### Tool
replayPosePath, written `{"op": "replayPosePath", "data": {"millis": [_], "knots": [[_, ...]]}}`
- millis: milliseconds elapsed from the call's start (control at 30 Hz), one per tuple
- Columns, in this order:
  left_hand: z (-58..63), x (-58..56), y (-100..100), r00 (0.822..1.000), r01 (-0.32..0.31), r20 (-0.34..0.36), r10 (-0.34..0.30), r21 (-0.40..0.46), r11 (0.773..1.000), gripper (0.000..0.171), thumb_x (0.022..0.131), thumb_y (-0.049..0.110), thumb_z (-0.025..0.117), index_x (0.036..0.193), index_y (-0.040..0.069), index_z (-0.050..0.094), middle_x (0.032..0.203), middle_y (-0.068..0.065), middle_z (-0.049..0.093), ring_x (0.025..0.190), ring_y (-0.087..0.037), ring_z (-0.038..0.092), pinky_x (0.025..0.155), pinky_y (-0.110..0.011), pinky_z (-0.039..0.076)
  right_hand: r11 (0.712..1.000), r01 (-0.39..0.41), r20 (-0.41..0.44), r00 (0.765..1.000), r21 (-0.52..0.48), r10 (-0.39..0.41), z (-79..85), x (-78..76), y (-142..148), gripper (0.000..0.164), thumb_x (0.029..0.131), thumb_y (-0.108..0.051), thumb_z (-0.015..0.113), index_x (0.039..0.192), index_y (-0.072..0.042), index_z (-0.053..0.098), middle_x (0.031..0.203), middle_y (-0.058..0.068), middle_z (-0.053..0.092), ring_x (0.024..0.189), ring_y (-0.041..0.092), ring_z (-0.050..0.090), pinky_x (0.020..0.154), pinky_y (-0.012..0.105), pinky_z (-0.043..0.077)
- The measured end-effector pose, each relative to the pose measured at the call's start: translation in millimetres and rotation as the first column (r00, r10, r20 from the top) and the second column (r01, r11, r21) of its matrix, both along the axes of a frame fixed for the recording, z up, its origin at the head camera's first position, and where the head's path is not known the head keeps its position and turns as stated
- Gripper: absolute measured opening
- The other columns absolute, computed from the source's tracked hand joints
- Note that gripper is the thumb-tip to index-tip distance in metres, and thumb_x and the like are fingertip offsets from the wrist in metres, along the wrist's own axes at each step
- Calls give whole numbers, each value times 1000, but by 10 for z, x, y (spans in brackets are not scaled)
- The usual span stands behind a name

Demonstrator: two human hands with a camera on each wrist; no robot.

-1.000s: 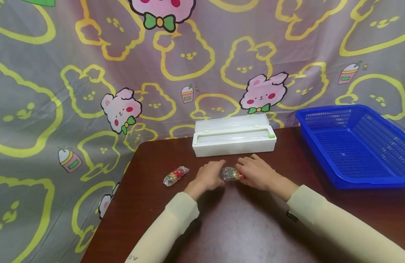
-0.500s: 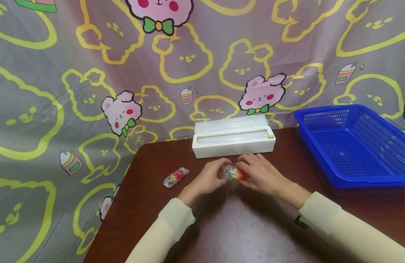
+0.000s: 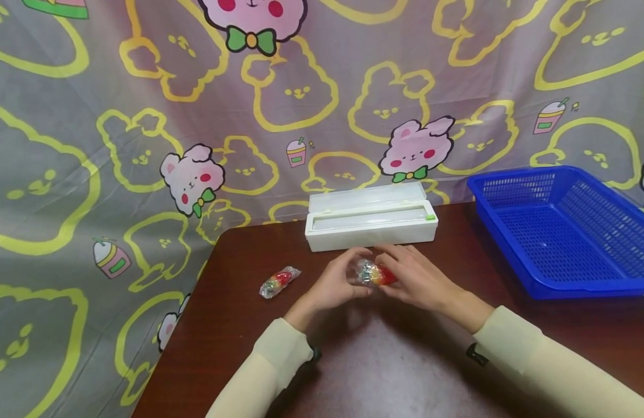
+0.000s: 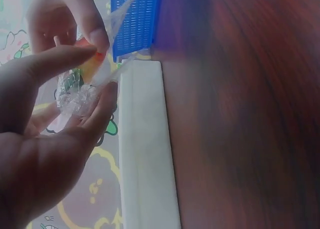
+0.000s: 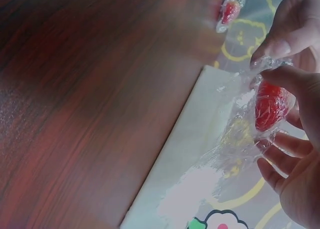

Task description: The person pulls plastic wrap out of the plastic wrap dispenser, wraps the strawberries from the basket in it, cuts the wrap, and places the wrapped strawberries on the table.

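Observation:
Between both hands is a bundle of red, yellow and green pieces in clear plastic wrap, close over the table. Its red part looks like a strawberry under the film. My left hand curls round the green end, thumb on the near side and fingers on the far side. On the red end, my right hand grips with thumb and fingers, hiding part of it. Loose film trails off the bundle in the right wrist view. A second wrapped bundle lies on the table to the left.
Behind the hands stands a white cling film dispenser, its lid raised and a green slider at the right end. A blue plastic basket sits at the right. Patterned fabric hangs behind the dark wooden table.
Both hands have drawn in round the bundle, which looks lifted slightly from where it lay. The left fingers now reach farther round its end. The second bundle and the dispenser stay put.

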State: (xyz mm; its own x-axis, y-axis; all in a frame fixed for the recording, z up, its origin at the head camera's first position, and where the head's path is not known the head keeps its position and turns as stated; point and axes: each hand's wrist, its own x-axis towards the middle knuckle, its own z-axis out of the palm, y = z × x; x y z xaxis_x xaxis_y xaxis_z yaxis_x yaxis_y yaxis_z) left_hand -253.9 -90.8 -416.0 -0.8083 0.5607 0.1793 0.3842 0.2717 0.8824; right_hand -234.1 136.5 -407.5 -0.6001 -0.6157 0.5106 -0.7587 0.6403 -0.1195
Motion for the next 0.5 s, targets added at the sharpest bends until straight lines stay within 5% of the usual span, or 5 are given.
{"op": "replayPosePath", "data": {"millis": [233, 500], "knots": [[13, 27, 49, 996, -4, 87, -5, 99, 995, 77, 79, -6, 83, 144, 12, 47, 131, -14, 56, 112, -23, 65, 86, -34, 59, 1000, 0, -54, 999, 16, 1, -16, -8, -33, 54, 71, -26, 94, 112, -5, 67, 124, 15, 67, 111, 33, 64, 93, 50, 50], [-32, 24, 157, 990, -137, 50, 131, 130, 982, 67, 84, 3, 82, 142, 13, 49, 120, -13, 61, 100, -17, 67, 72, -25, 56, 1000, -13, -107, 994, 1, 13, -48, -13, -62, 56, 71, -24, 93, 115, -2, 68, 116, 13, 71, 107, 32, 67, 94, 50, 51]]}}
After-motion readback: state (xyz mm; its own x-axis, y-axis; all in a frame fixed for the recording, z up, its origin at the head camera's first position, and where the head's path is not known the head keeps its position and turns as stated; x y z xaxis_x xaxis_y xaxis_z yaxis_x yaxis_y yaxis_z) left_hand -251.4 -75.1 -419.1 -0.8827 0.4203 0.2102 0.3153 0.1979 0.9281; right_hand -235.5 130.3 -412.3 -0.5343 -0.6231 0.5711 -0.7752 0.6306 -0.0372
